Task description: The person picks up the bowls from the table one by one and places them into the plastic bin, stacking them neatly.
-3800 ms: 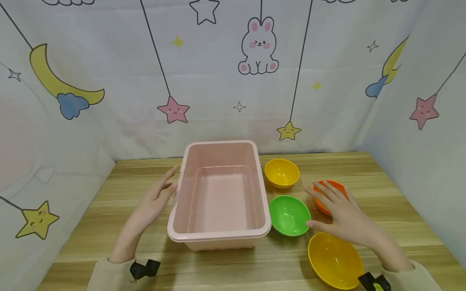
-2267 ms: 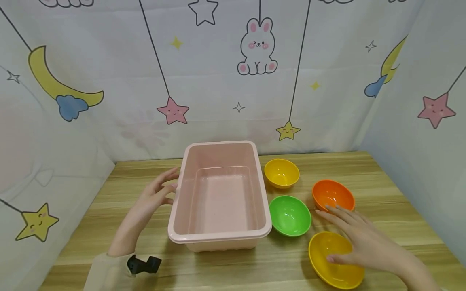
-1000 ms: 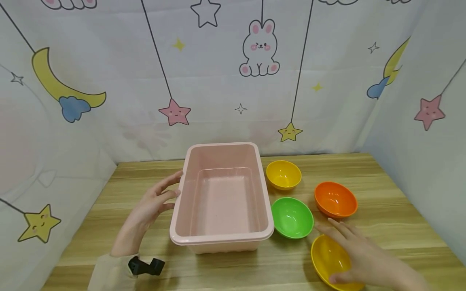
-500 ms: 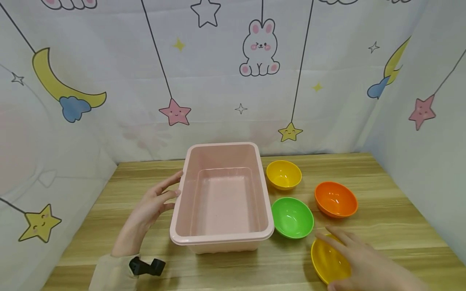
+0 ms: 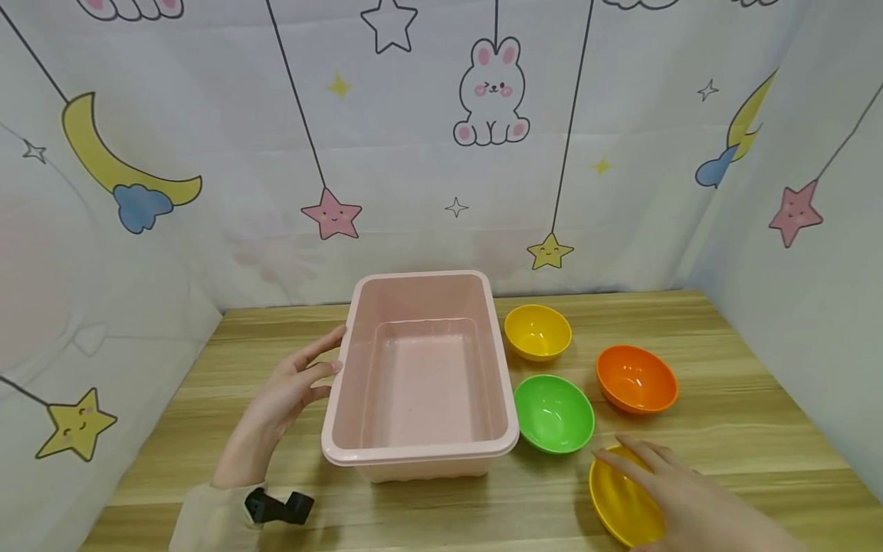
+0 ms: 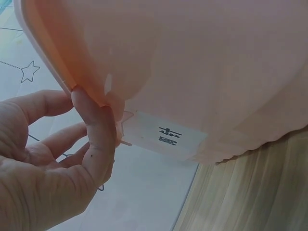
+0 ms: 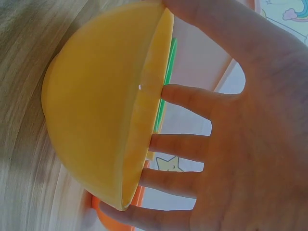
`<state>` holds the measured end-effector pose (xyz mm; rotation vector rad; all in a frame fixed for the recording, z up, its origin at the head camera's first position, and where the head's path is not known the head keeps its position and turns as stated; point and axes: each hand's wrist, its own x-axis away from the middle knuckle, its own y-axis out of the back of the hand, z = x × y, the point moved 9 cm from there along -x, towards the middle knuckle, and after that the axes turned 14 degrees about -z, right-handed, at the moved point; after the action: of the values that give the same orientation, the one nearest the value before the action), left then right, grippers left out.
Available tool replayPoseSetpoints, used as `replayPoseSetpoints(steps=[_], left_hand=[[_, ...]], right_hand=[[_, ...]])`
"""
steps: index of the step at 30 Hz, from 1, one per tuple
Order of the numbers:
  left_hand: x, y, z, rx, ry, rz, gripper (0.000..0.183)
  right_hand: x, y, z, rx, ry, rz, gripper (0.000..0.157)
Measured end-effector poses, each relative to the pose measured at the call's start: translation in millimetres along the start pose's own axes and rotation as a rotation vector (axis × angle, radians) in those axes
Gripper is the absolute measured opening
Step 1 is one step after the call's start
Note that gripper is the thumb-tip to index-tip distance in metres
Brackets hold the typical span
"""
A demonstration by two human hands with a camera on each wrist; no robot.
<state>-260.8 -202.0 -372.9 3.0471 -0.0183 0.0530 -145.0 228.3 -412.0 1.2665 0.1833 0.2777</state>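
Observation:
A pink rectangular basin (image 5: 428, 383) stands in the middle of the table. My left hand (image 5: 286, 387) is at its left side, and in the left wrist view the thumb and fingers (image 6: 98, 130) pinch the basin's rim. At the front right is a large yellow bowl (image 5: 617, 498). My right hand (image 5: 690, 498) lies over its right side with fingers spread and fairly straight; the fingertips reach across the rim in the right wrist view, the thumb right at its edge. Part of the bowl is hidden under this hand.
A green bowl (image 5: 554, 414) sits beside the basin's right wall. Behind it is a small yellow bowl (image 5: 538, 332), and an orange bowl (image 5: 636, 379) is farther right. Printed cloth (image 5: 407, 153) walls in the wooden table (image 5: 538, 510) at the back and sides.
My right hand has moved from over the orange and green bowls toward me, then down onto the large yellow bowl. My left hand has closed in on the basin's rim. The bowls stay put.

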Motion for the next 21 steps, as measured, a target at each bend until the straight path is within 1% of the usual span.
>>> replayPoseSetpoints(steps=[4, 10, 15, 21], left_hand=[[-0.3, -0.4, 0.4, 0.01, 0.006, -0.006, 0.063], [-0.6, -1.0, -0.7, 0.033, 0.012, -0.016, 0.063], [-0.2, -0.5, -0.8, 0.034, 0.019, -0.028, 0.062], [-0.3, -0.5, -0.5, 0.03, 0.023, -0.034, 0.063]], right_hand=[[-0.4, 0.7, 0.9, -0.001, 0.011, -0.006, 0.106], [-0.6, -1.4, 1.7, -0.006, 0.02, 0.02, 0.104], [-0.7, -0.3, 4.2, -0.006, 0.041, 0.016, 0.104], [-0.7, -2.1, 3.7, -0.038, 0.024, 0.053, 0.102]])
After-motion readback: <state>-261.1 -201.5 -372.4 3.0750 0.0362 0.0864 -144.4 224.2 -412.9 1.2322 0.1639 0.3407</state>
